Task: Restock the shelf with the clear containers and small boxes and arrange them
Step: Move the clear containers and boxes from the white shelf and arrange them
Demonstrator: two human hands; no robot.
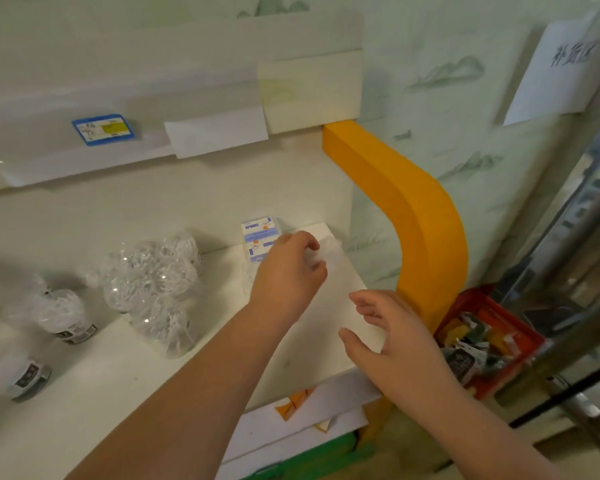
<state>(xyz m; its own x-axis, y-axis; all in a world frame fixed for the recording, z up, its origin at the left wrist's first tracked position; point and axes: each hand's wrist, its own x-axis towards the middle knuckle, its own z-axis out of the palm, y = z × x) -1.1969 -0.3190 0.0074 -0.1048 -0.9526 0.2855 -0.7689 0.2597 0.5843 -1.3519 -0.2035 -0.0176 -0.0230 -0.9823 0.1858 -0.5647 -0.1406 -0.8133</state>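
1. A white shelf board (125, 375) runs across the lower half of the view, with a second white shelf (84, 157) above it that carries a blue-framed price tag with a yellow patch (102, 129).
2. The left hand (288, 271) reaches over the far right part of the shelf board, fingers curled around something clear and crinkled; the thing is blurred, and whether it is a container or a wrapper cannot be told.
3. Just behind that hand a small white box with blue and orange printing (260, 239) stands upright near the back wall, its lower part hidden by the fingers.
4. The right hand (388, 337) hovers over the shelf's right front corner, fingers spread and loosely bent, holding nothing.
5. The two hands are apart, the left one farther back than the right.
6. A cluster of clear round plastic containers filled with white sticks (156, 285) sits on the middle of the shelf, left of the left hand.
7. Farther left, two more clear containers with dark labelled bases (63, 318) (26, 375) lie tilted, apart from the cluster.
8. A curved orange shelf support (413, 216) rises at the right end of the shelf.
9. Beyond the support, a red plastic basket of mixed packets (482, 341) sits lower down.
10. A white paper sign with handwritten characters (561, 67) hangs on the patterned wall.
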